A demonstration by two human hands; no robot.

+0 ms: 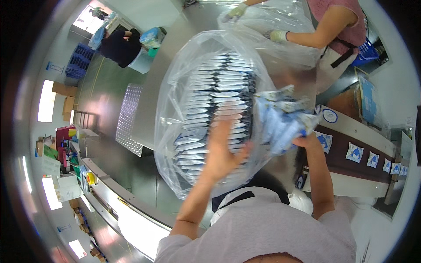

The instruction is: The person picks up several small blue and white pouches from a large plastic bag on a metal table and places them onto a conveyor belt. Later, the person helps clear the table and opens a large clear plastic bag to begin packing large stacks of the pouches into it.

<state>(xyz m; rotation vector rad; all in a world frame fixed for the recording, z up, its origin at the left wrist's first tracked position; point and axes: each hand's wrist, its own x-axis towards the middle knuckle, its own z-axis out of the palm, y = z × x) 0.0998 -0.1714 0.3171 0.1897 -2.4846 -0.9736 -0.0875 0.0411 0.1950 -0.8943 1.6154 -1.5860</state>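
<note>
A large clear plastic bag [169,114] lies wide-mouthed on the metal table, with rows of small blue-and-white packets [226,94] stacked on edge inside it. My left hand [219,155] is over the lower part of these rows, fingers stretched and thumb apart, blurred by motion. To the right of the bag, my right hand [307,139] grips a loose bunch of blue-and-white packets [280,118]. Most of its fingers are hidden by the packets, which are also blurred.
A conveyor belt [340,153] with single packets runs at the right. Across the metal table [164,57], a gloved person [335,39] handles another clear plastic bag [267,22]. A second person [120,46] is at the far left. A dimpled metal plate [129,118] sits left of the table.
</note>
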